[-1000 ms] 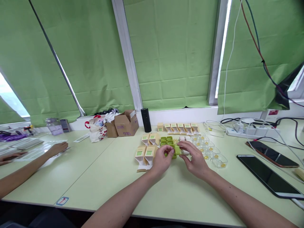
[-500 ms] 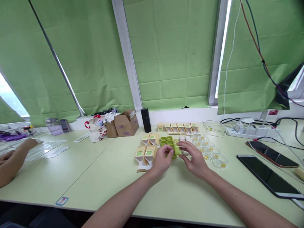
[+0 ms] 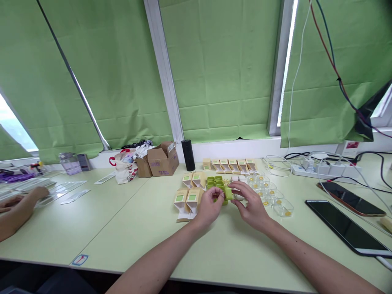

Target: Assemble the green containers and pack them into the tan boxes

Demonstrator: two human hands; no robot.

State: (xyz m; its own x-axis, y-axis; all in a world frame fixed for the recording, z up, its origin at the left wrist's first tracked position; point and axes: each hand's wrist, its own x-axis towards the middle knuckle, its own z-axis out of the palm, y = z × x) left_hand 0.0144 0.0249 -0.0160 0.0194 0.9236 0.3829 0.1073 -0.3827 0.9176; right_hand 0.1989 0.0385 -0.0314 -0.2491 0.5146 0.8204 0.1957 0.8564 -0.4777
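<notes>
Between my two hands is a small green plastic case (image 3: 228, 193), raised a little above the table. My left hand (image 3: 211, 206) pinches its left side, and the fingers of my right hand (image 3: 249, 204) close on its right side. Several green square trays or cases (image 3: 214, 180) lie just behind, partly covered by my hands. White square pieces (image 3: 239, 178) sit beside them. Clear plastic cups with yellow bits (image 3: 283, 208) stand to the right of my right hand. Left of my left hand are open cardboard boxes with green windows (image 3: 192, 199).
More small boxes (image 3: 234, 165) form a row at the back, near a black cylinder (image 3: 188, 155). A brown carton (image 3: 163, 159) and a cloth bag (image 3: 125, 167) stand back left. Phones (image 3: 349, 226), cables and a power strip (image 3: 326, 169) occupy the right. Another person's hand (image 3: 39, 192) works at far left.
My hands and the green case stay almost still. At far left, the other person's hand has shifted slightly down over the flat clear pieces.
</notes>
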